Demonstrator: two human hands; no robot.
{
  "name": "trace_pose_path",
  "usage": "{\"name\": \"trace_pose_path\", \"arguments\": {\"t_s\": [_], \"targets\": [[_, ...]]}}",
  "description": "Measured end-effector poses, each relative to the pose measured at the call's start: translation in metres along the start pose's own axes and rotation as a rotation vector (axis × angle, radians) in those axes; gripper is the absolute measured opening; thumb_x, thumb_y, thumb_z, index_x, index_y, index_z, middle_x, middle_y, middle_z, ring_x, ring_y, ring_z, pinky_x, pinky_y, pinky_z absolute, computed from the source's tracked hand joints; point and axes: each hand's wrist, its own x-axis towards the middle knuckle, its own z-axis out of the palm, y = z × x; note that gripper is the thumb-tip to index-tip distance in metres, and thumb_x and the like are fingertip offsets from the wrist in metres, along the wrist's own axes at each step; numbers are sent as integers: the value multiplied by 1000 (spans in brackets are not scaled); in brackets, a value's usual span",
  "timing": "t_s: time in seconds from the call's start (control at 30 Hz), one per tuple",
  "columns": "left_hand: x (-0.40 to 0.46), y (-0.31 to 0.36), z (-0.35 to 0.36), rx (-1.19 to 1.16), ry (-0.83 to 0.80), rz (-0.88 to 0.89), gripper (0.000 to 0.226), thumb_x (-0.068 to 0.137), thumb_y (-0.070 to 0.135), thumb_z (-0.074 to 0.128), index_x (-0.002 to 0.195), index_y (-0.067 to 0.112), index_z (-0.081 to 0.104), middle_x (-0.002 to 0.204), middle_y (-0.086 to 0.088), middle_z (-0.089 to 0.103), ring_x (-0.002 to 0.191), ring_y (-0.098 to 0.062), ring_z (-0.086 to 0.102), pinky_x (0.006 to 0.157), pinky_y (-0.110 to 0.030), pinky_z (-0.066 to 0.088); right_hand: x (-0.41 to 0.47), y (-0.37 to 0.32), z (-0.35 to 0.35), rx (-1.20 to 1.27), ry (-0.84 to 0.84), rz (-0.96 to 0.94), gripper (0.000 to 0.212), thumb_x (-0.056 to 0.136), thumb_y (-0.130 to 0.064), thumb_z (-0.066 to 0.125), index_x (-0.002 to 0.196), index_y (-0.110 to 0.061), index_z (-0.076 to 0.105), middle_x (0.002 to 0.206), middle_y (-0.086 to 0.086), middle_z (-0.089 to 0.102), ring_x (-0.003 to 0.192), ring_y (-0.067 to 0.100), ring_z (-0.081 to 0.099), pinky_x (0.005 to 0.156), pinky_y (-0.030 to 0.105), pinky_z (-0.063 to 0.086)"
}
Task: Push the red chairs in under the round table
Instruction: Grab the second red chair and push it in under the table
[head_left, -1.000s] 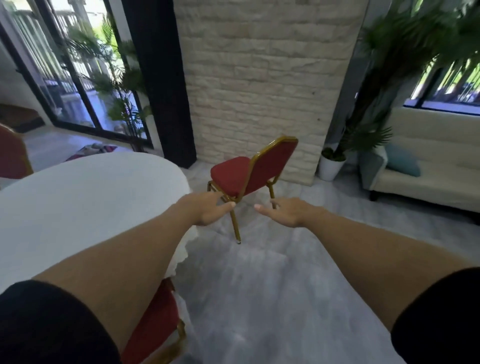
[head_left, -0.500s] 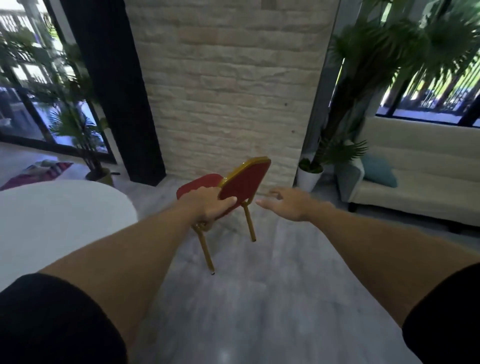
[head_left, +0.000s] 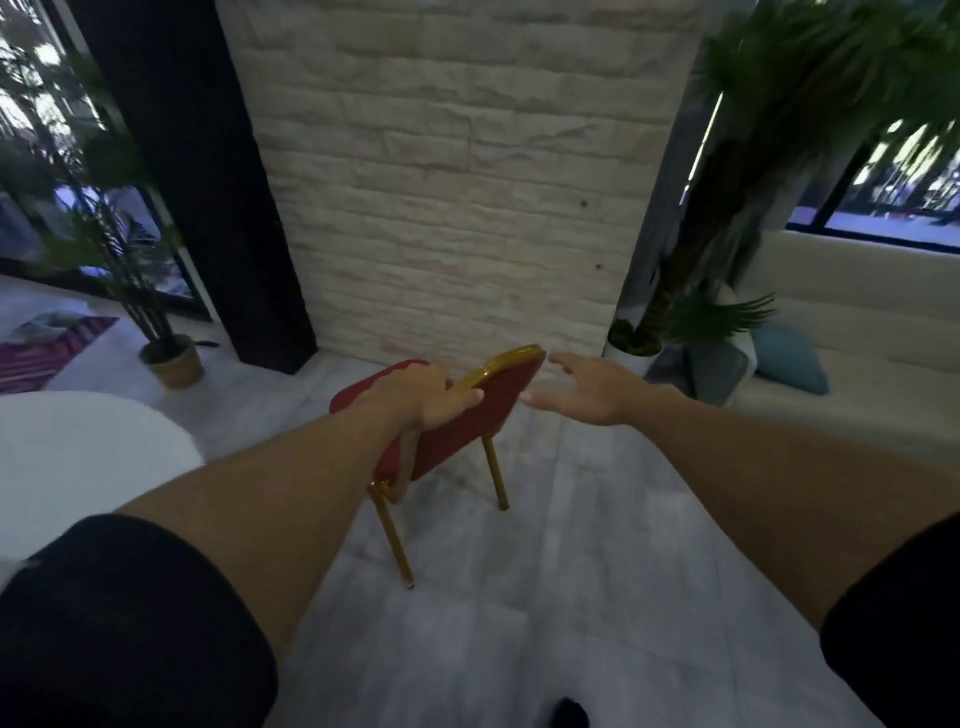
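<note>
A red chair (head_left: 470, 415) with a gold frame stands on the grey floor in front of me, its back towards me. My left hand (head_left: 426, 397) is closed over the top left of the backrest. My right hand (head_left: 587, 392) hovers with fingers spread just right of the backrest's top corner, not touching it. The round table (head_left: 78, 467) with its white cloth shows at the left edge, apart from the chair.
A pale brick wall (head_left: 457, 182) rises right behind the chair. A potted palm (head_left: 171, 358) stands at the left and a larger one (head_left: 634, 343) at the right. A cream sofa (head_left: 857, 374) with a teal cushion (head_left: 792, 361) fills the right side.
I have moved closer to the chair and turned right, so the table slid left. My left hand went from reaching to gripping the backrest; my right hand drew near its top corner.
</note>
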Motion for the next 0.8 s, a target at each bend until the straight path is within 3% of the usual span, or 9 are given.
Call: {"name": "trace_pose_path", "arguments": {"t_s": [0.17, 0.27, 0.4, 0.53, 0.67, 0.8], "targets": [[79, 0, 12, -54, 27, -69, 132, 58, 105, 29, 159, 21, 32, 163, -8, 38, 143, -30, 43, 116, -48, 37, 82, 38, -22, -84, -51, -83, 113, 82, -74, 74, 167, -18, 26, 172, 7, 34, 154, 30, 37, 122, 41, 35], [122, -2, 24, -88, -13, -135, 134, 52, 110, 28, 161, 33, 26, 166, 1, 32, 147, -25, 38, 118, -46, 33, 133, 60, -31, -110, -122, -121, 124, 76, -72, 81, 169, -18, 20, 172, 8, 33, 155, 30, 36, 122, 41, 35], [153, 10, 32, -126, -49, -265, 141, 51, 107, 38, 164, 27, 14, 170, -6, 22, 152, -33, 28, 120, -51, 27, 198, 76, -35, -162, -190, -211, 132, 67, -71, 89, 169, -20, 22, 172, 6, 33, 155, 29, 35, 123, 43, 34], [186, 5, 57, -126, -99, -313, 130, 65, 96, 52, 164, 20, 13, 168, -11, 27, 150, -35, 32, 118, -49, 32, 260, 88, -19, -203, -290, -316, 131, 60, -69, 94, 165, -24, 32, 167, 3, 42, 153, 30, 40, 121, 47, 37], [217, -11, 74, -116, -155, -338, 126, 66, 89, 62, 163, 22, 18, 163, -12, 36, 143, -37, 41, 113, -52, 39, 318, 101, 1, -340, -362, -395, 135, 61, -75, 90, 168, -29, 21, 174, 4, 31, 158, 30, 31, 126, 54, 28], [239, -21, 86, -129, -219, -371, 93, 76, 63, 68, 156, 27, 37, 148, -9, 54, 130, -33, 54, 106, -48, 47, 354, 108, 20, -407, -436, -470, 125, 66, -68, 91, 167, -32, 26, 168, 6, 41, 152, 29, 39, 125, 57, 29]]}}
